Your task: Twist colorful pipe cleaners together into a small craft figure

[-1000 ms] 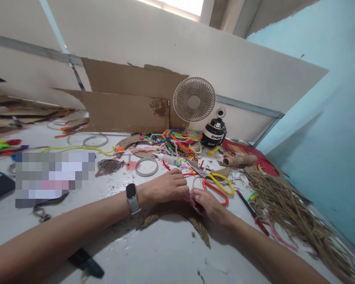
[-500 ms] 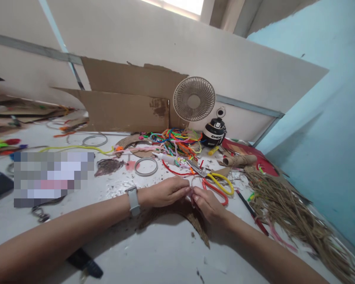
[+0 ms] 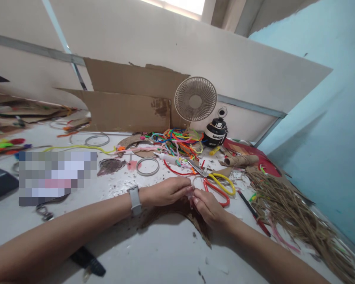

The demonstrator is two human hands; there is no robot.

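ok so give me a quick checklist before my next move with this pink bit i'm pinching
1. Grip: left hand and right hand both pinch the pink bit at the fingertips: ok.
2. Whether the pink bit is attached to anything: hidden by the fingers: cannot tell.
3. Base: brown fringed piece lies flat on the table under both hands: ok.
4. Tools: scissors lie close, handles toward the right hand: ok.
5. Elbow room on the right: pile of brown strips crowds the table edge: not ok.
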